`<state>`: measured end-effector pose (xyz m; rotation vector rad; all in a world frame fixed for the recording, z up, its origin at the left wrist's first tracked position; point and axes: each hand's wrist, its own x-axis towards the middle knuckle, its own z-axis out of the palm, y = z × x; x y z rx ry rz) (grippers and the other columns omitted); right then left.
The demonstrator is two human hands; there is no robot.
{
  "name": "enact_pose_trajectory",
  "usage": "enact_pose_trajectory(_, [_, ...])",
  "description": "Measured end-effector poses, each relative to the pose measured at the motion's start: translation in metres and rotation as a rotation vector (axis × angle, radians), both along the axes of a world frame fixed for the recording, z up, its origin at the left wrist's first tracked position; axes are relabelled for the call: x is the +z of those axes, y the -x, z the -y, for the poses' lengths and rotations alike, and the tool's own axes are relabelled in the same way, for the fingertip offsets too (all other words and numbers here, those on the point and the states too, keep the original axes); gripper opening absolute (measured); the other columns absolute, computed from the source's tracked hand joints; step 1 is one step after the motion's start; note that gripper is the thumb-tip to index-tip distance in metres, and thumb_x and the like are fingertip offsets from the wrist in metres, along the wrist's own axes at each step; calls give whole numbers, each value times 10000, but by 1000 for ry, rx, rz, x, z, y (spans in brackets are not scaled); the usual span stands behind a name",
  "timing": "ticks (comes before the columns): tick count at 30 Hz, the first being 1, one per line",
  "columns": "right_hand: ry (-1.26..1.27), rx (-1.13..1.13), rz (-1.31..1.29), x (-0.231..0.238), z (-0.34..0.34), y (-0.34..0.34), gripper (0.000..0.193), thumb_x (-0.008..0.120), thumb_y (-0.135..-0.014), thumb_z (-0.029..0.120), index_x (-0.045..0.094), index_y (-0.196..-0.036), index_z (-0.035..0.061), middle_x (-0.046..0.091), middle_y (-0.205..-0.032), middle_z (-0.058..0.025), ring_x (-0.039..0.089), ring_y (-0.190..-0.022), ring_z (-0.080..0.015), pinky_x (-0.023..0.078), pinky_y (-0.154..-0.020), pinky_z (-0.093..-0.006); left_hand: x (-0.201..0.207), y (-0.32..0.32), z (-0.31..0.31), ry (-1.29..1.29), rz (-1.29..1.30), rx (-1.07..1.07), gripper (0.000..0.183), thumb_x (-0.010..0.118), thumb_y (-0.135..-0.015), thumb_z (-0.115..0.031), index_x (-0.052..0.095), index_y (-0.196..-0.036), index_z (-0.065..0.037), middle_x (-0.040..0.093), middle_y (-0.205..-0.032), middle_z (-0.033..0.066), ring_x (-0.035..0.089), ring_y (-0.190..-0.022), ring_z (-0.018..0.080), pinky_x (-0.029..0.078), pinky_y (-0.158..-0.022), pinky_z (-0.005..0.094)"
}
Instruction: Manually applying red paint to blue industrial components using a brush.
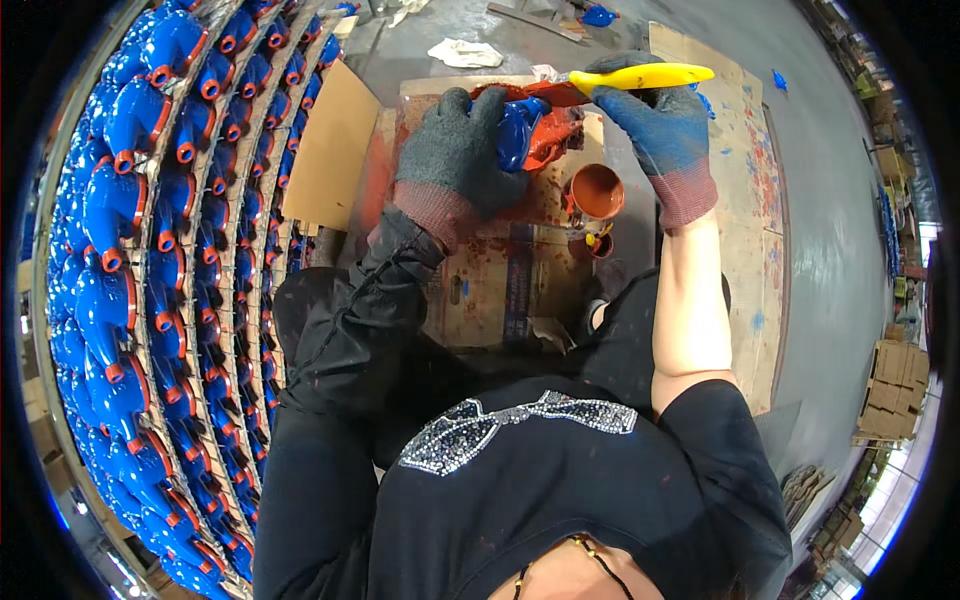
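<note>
My left hand sat clamped over the blue cast part, gloved fingers curled round its near end, pinning it on the paint-stained cardboard. The part's long axis ran roughly L-R, its red-painted end pointing toward my right hand. That hand was fisted round a yellow-handled brush, the handle lying across above the part w/ the bristle end just over it, so the right was the working hand. 1 paint cup stood just below-right of the part.
</note>
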<state>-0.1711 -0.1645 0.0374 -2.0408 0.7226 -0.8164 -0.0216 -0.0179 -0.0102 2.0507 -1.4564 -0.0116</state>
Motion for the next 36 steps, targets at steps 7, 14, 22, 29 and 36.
enact_pose_trajectory(7, [-27,75,70,-5,6,10,254,663,-784,-22,653,-1037,-4,677,-992,-94,638,-912,-167,503,-845,-274,-1,1,7,15,-83,-6,698,778,-659,-314,510,-1247,-50,582,-1083,170,603,-966,319,509,-852,389])
enact_pose_trajectory(14, [-174,69,313,-3,13,23,266,640,-763,-49,618,-1026,-11,664,-1007,-129,635,-941,-205,504,-861,-300,4,-6,7,184,-1009,-151,671,756,-711,-343,516,-1223,18,619,-1115,146,639,-929,229,537,-769,323])
enact_pose_trajectory(22, [-839,286,930,-36,18,9,274,505,-741,-66,520,-1010,-18,555,-1040,-124,569,-1034,-288,473,-970,-438,25,-3,-11,323,-1941,-478,545,596,-864,-348,494,-1262,10,603,-1173,149,628,-1021,254,524,-894,361])
enact_pose_trajectory(29, [-1124,447,1075,-72,10,-17,258,477,-775,-65,539,-1006,32,585,-1085,-126,565,-1096,-276,460,-1003,-436,-25,-5,-9,620,-2288,-499,564,455,-929,-494,489,-1305,-76,524,-1315,142,542,-1168,288,466,-989,438])
enact_pose_trajectory(36, [-1123,347,1067,-80,15,-25,290,478,-772,-77,531,-1049,-11,582,-1079,-155,556,-1094,-274,429,-1034,-412,-3,-2,-15,575,-2296,-695,553,486,-914,-475,487,-1294,-73,554,-1270,134,580,-1116,265,483,-972,404])
